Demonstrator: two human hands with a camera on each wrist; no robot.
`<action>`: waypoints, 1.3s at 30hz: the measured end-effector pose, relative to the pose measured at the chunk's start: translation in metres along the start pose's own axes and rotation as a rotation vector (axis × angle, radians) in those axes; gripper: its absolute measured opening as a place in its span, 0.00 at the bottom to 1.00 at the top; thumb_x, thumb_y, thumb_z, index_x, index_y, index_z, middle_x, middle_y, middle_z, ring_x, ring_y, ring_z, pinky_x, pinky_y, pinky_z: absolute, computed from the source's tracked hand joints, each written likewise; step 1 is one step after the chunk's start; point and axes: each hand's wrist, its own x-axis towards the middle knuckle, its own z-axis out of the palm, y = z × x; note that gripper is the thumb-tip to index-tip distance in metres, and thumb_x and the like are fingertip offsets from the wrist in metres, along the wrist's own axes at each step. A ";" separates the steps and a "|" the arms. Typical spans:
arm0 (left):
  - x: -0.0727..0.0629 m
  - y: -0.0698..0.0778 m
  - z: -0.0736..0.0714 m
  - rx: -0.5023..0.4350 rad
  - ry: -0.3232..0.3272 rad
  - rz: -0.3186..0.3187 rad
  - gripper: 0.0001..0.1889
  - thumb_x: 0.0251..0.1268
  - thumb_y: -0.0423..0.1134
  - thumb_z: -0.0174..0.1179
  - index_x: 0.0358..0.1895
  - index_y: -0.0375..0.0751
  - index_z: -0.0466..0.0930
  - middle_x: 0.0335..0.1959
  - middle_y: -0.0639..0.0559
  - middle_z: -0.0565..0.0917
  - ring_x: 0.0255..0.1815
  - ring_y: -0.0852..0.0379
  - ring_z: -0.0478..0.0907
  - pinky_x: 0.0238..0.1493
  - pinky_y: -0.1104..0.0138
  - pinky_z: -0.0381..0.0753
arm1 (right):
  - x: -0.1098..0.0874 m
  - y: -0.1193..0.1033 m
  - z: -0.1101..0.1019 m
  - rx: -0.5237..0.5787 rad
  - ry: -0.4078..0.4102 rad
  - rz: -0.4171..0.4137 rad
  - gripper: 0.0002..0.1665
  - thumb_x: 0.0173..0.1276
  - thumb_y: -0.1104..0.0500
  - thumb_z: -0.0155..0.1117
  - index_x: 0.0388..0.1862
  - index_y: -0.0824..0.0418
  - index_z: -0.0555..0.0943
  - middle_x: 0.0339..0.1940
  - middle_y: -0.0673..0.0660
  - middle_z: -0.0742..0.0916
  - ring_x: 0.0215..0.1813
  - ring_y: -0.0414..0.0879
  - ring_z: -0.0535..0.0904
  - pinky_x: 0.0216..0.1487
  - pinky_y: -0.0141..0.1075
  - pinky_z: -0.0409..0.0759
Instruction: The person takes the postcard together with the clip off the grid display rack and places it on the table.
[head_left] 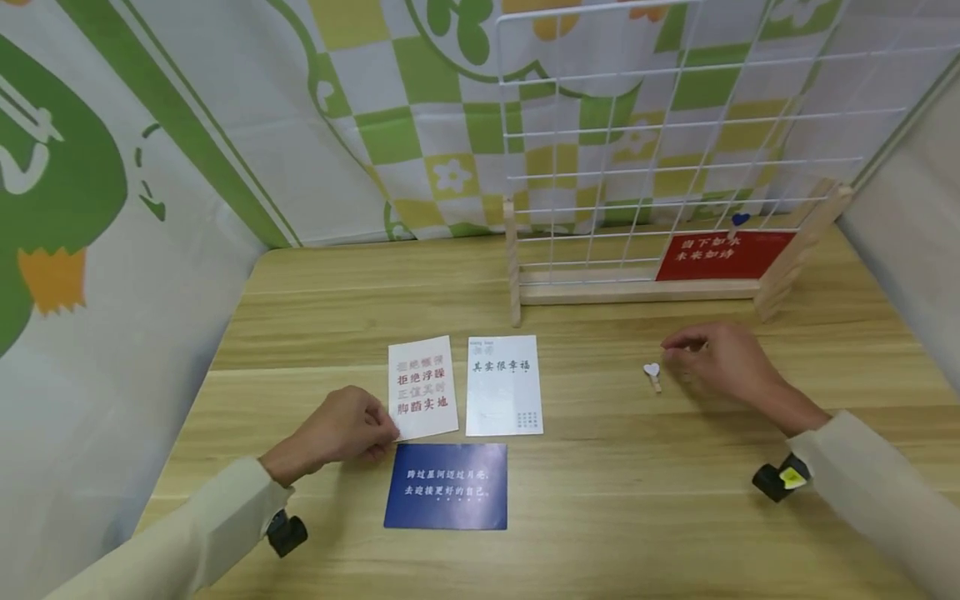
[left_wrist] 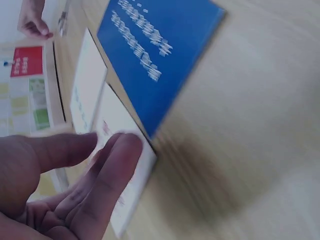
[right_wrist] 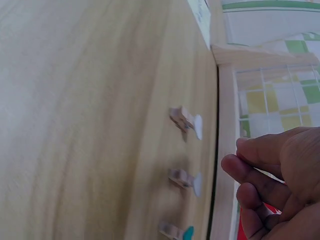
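My left hand [head_left: 347, 425] is at the lower left corner of a white card with red writing [head_left: 422, 387]. In the left wrist view its thumb and fingers are apart with nothing between them; whether they touch the card I cannot tell. Beside that card lie a white card with dark writing [head_left: 503, 386] and a dark blue card [head_left: 447, 487]. My right hand [head_left: 712, 362], loosely curled and holding nothing, is beside a wooden clip with a white heart [head_left: 652, 377]. The right wrist view shows another white-topped clip [right_wrist: 182, 179] and a teal-topped clip [right_wrist: 174, 231].
At the back of the wooden table [head_left: 322, 308] a white wire grid [head_left: 600, 177] stands in a wooden base [head_left: 637, 292]. On its lower right hangs a red card [head_left: 727, 260], with a blue heart clip [head_left: 738, 222] at its top. Patterned cloth [head_left: 420, 108] hangs behind.
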 end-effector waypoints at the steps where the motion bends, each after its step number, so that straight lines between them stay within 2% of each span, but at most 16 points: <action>1: 0.002 0.004 -0.001 0.012 0.014 0.028 0.05 0.60 0.31 0.64 0.28 0.35 0.84 0.22 0.49 0.85 0.22 0.58 0.81 0.24 0.68 0.81 | 0.000 0.001 -0.004 -0.004 0.008 0.006 0.08 0.65 0.60 0.68 0.40 0.61 0.89 0.37 0.60 0.91 0.36 0.48 0.83 0.31 0.32 0.75; 5: 0.011 0.022 0.001 0.054 0.067 0.140 0.04 0.62 0.34 0.65 0.32 0.36 0.84 0.24 0.49 0.86 0.24 0.58 0.82 0.23 0.70 0.79 | 0.001 0.005 -0.015 0.011 0.033 0.024 0.09 0.66 0.59 0.68 0.41 0.62 0.88 0.36 0.60 0.91 0.30 0.38 0.78 0.24 0.29 0.71; 7: 0.017 0.032 0.003 0.080 0.100 0.199 0.04 0.62 0.34 0.66 0.33 0.36 0.84 0.26 0.49 0.87 0.26 0.59 0.83 0.24 0.71 0.78 | 0.002 0.008 -0.020 0.027 0.042 0.036 0.10 0.67 0.58 0.68 0.41 0.62 0.88 0.35 0.61 0.91 0.29 0.32 0.76 0.23 0.29 0.70; 11: 0.031 0.052 0.007 0.116 0.124 0.293 0.04 0.61 0.35 0.66 0.35 0.37 0.84 0.31 0.48 0.89 0.31 0.58 0.85 0.27 0.70 0.79 | 0.003 0.014 -0.029 0.056 0.063 0.066 0.11 0.69 0.56 0.66 0.41 0.62 0.88 0.38 0.61 0.91 0.31 0.24 0.73 0.25 0.28 0.71; 17: 0.053 0.086 0.017 0.095 0.100 0.341 0.09 0.63 0.37 0.66 0.43 0.37 0.84 0.39 0.46 0.89 0.40 0.54 0.87 0.40 0.66 0.86 | 0.007 0.021 -0.042 0.065 0.096 0.096 0.13 0.68 0.53 0.67 0.43 0.61 0.88 0.43 0.63 0.90 0.32 0.19 0.71 0.29 0.24 0.68; 23: 0.072 0.117 0.029 0.087 0.074 0.404 0.16 0.64 0.38 0.66 0.52 0.33 0.81 0.44 0.44 0.88 0.45 0.52 0.86 0.46 0.66 0.85 | 0.012 0.024 -0.046 0.104 0.130 0.118 0.16 0.62 0.57 0.73 0.46 0.64 0.87 0.43 0.65 0.90 0.33 0.16 0.72 0.32 0.16 0.68; 25: 0.078 0.127 0.033 0.098 0.072 0.433 0.18 0.64 0.38 0.66 0.53 0.32 0.80 0.46 0.42 0.87 0.48 0.50 0.86 0.49 0.65 0.85 | 0.013 0.025 -0.048 0.097 0.119 0.123 0.19 0.62 0.56 0.73 0.49 0.65 0.85 0.46 0.67 0.89 0.38 0.25 0.81 0.34 0.13 0.67; 27: 0.084 0.137 0.037 0.117 0.072 0.462 0.19 0.64 0.38 0.66 0.54 0.32 0.80 0.49 0.42 0.87 0.51 0.49 0.85 0.53 0.64 0.83 | 0.014 0.026 -0.051 0.087 0.095 0.141 0.23 0.63 0.53 0.73 0.52 0.65 0.84 0.50 0.68 0.87 0.45 0.41 0.86 0.39 0.15 0.67; 30: 0.092 0.153 0.040 0.147 0.067 0.485 0.20 0.65 0.39 0.65 0.57 0.34 0.78 0.53 0.42 0.85 0.55 0.48 0.83 0.58 0.61 0.81 | 0.016 0.026 -0.055 0.089 0.051 0.176 0.30 0.65 0.50 0.70 0.59 0.66 0.79 0.58 0.69 0.83 0.58 0.66 0.80 0.52 0.31 0.75; 32: 0.097 0.164 0.042 0.170 0.068 0.495 0.21 0.65 0.41 0.65 0.58 0.35 0.77 0.55 0.43 0.84 0.58 0.48 0.81 0.60 0.61 0.80 | 0.017 0.025 -0.058 0.099 0.030 0.194 0.33 0.66 0.49 0.69 0.63 0.67 0.76 0.62 0.70 0.80 0.61 0.69 0.77 0.58 0.47 0.76; 33: 0.099 0.169 0.043 0.179 0.069 0.500 0.22 0.65 0.41 0.65 0.59 0.36 0.77 0.56 0.43 0.84 0.59 0.49 0.81 0.61 0.61 0.79 | 0.018 0.026 -0.060 0.102 0.028 0.200 0.35 0.66 0.49 0.69 0.64 0.67 0.74 0.64 0.70 0.79 0.62 0.69 0.76 0.58 0.47 0.76; 34: 0.101 0.174 0.043 0.190 0.071 0.508 0.23 0.65 0.41 0.65 0.60 0.36 0.77 0.57 0.43 0.83 0.59 0.49 0.80 0.61 0.61 0.79 | 0.019 0.026 -0.062 0.106 0.025 0.210 0.36 0.66 0.48 0.69 0.66 0.67 0.73 0.65 0.70 0.78 0.63 0.70 0.75 0.58 0.44 0.77; 36: 0.106 0.184 0.044 0.207 0.080 0.527 0.24 0.64 0.41 0.66 0.61 0.35 0.76 0.59 0.44 0.83 0.60 0.50 0.80 0.62 0.62 0.78 | 0.021 0.026 -0.065 0.110 0.032 0.217 0.38 0.66 0.48 0.69 0.68 0.67 0.71 0.67 0.69 0.76 0.64 0.71 0.74 0.53 0.28 0.77; 37: 0.108 0.188 0.044 0.215 0.088 0.540 0.25 0.64 0.41 0.66 0.62 0.35 0.76 0.59 0.44 0.83 0.60 0.50 0.80 0.63 0.62 0.78 | 0.022 0.026 -0.067 0.103 0.036 0.221 0.39 0.66 0.47 0.69 0.69 0.66 0.71 0.68 0.69 0.76 0.64 0.71 0.73 0.50 0.25 0.75; 39: 0.113 0.196 0.044 0.228 0.101 0.556 0.26 0.63 0.42 0.67 0.63 0.36 0.76 0.60 0.45 0.82 0.61 0.51 0.80 0.63 0.63 0.77 | 0.024 0.026 -0.071 0.097 0.049 0.232 0.41 0.66 0.45 0.68 0.70 0.65 0.69 0.69 0.68 0.75 0.65 0.70 0.73 0.42 0.16 0.65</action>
